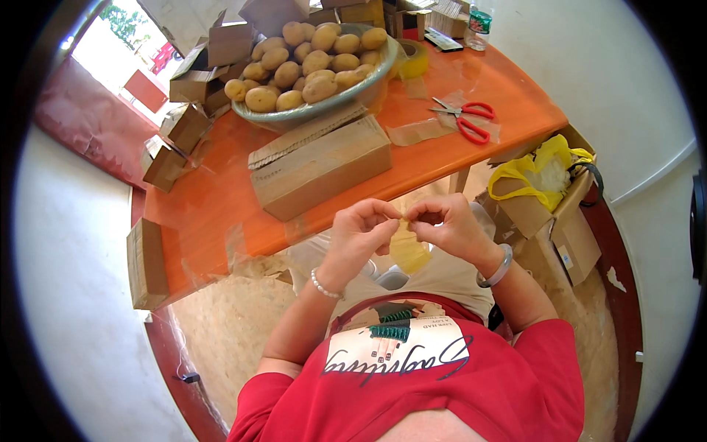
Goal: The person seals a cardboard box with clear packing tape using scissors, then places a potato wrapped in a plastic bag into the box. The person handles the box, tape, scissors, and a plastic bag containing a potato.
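Just in front of the bench [213,202], the left hand [359,234] and right hand [452,230] pinch yellow film [409,252] at its top, probably for fine control, letting it hang. Scissors [457,113] lie on the bench's right, likely for easy reach.

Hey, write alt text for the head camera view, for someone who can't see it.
A person's left hand and right hand pinch a translucent yellow strip in front of an orange table. On the table sit a long cardboard box, a wide bowl heaped with potatoes, and red-handled scissors.
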A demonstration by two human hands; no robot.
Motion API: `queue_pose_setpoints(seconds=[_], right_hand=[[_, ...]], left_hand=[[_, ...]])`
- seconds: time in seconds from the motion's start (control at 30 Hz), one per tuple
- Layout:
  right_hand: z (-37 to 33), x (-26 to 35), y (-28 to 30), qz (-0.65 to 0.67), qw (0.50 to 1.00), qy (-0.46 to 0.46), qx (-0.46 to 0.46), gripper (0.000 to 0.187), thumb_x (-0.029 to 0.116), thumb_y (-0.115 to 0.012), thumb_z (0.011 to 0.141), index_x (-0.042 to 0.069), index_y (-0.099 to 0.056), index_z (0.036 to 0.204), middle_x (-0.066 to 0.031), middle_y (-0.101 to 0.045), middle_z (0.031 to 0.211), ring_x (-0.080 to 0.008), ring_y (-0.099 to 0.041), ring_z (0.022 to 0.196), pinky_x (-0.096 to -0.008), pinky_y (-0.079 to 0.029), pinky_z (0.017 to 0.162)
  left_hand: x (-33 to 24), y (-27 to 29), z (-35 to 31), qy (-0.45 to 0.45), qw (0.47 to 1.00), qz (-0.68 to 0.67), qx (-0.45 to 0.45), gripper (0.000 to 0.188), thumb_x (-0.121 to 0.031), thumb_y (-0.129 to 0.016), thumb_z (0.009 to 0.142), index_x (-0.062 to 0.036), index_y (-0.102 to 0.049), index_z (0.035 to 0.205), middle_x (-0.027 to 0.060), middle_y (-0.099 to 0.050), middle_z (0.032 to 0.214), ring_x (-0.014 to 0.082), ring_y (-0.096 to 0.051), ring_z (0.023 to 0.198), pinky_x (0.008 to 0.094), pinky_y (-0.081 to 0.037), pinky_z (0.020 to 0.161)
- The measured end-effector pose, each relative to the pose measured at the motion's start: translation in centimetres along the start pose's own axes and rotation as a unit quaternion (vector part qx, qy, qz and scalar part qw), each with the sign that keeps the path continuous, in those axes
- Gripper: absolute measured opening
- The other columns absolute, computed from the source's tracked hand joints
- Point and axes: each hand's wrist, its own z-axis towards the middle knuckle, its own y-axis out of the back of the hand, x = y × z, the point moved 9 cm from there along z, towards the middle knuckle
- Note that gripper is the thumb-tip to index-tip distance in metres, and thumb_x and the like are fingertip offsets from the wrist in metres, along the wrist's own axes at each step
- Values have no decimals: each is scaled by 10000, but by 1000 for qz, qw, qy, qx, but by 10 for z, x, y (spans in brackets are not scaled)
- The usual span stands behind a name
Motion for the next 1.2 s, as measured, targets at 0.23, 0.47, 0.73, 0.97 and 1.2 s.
queue_pose_setpoints(seconds=[0.23,0.47,0.73,0.97,1.2], right_hand=[[1,20,8,3,1000,16,22,92,-15,-591,764,-39,-632,842,-19,-618,757,-53,-574,667,-184,-467,586],[1,33,13,28,999,-21,5,239,20,-656,769,-36,-612,997,-25,-614,797,-62,-565,674,-197,-461,600],[-2,51,8,-74,992,104,13,206,73,-680,785,-46,-654,951,-59,-650,761,-93,-596,687,-241,-487,607],[-10,60,22,-139,978,119,-102,186,2,-689,758,-45,-656,935,-65,-638,833,-89,-597,727,-213,-493,634],[-12,64,20,-124,978,123,-115,194,-8,-673,765,-48,-650,954,-83,-641,833,-103,-602,711,-219,-491,627]], left_hand=[[-47,-5,0,-162,950,268,-12,145,-36,-646,817,37,-650,943,4,-619,773,81,-580,843,195,-465,719],[-13,-10,6,13,996,65,67,117,-70,-652,834,39,-670,872,38,-662,782,71,-584,711,206,-460,665],[-17,-10,9,-2,997,24,73,99,-41,-627,846,33,-663,901,42,-653,828,77,-593,726,208,-472,694],[-53,12,3,-154,976,108,-108,128,31,-651,804,42,-638,931,25,-595,924,67,-583,746,191,-482,686],[-65,-3,-4,-193,951,208,-119,93,-30,-696,768,20,-642,826,10,-608,706,56,-553,613,190,-444,560]])
